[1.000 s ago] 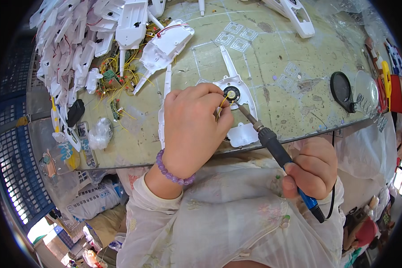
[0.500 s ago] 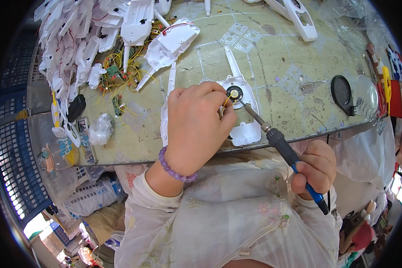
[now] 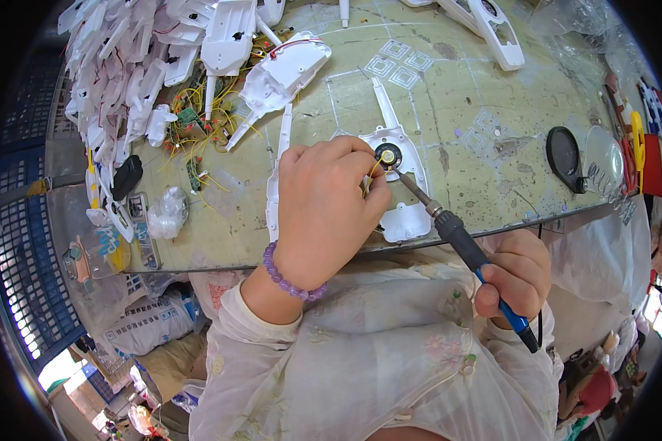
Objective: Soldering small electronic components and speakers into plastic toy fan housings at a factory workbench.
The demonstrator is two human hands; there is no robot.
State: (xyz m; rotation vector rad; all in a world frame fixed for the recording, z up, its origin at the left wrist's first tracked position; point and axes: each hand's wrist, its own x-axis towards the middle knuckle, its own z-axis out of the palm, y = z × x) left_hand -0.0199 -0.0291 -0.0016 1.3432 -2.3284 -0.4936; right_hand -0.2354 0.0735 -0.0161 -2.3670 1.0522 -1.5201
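Observation:
My right hand [image 3: 516, 275] is closed round the blue and black handle of a soldering iron [image 3: 460, 239]. The iron's tip meets the lower rim of a small round black speaker [image 3: 388, 155]. That speaker sits in a white plastic housing half [image 3: 407, 223] with a long narrow neck pointing away from me. Over the housing's left side, my left hand [image 3: 331, 191] pinches a thin yellow wire [image 3: 373, 170] that leads to the speaker. Its fingertips are partly hidden. Just left of this hand lies another white plastic shell [image 3: 285, 136], mostly covered by it.
White plastic housings [image 3: 118, 73] are heaped at the far left. Beside them lie green circuit boards with tangled yellow wires [image 3: 191, 125]. A wired housing half [image 3: 287, 70] rests nearer the middle. At right are a black oval ring part [image 3: 564, 156] and a metal coil [image 3: 607, 180]. The table's edge [image 3: 493, 231] runs before me.
The soldering iron has shifted very slightly left, its tip staying at the speaker's lower rim. My left hand keeps its pinch, and the housing stays in place.

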